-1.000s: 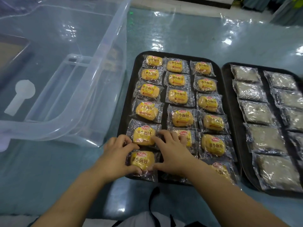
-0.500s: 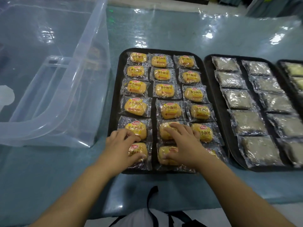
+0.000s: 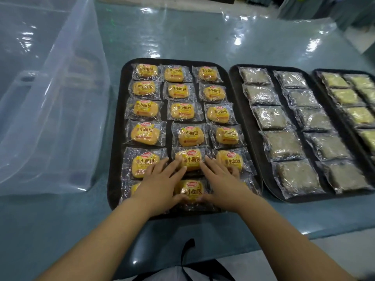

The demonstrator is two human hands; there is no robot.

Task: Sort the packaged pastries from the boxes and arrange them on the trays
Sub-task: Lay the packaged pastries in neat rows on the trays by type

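A black tray (image 3: 116,138) holds three columns of yellow packaged pastries in clear wrappers. My left hand (image 3: 160,183) and my right hand (image 3: 221,183) lie flat on its front rows, fingers fairly straight. They flank the front middle pastry (image 3: 190,190), with both thumbs touching its sides. My left fingers reach the middle pastry of the row behind (image 3: 191,160); my right fingers rest by its right side. The front left and front right packs are mostly hidden under my hands.
A second black tray (image 3: 258,159) to the right holds grey-brown wrapped pastries (image 3: 269,117). A third tray (image 3: 316,78) with greenish packs (image 3: 345,96) is at the far right. A large clear plastic box (image 3: 50,118) stands left on the blue-green table.
My left hand has slid right from the left column's front packs to the middle one. My right hand has shifted slightly right, so both now bracket the front middle pastry.
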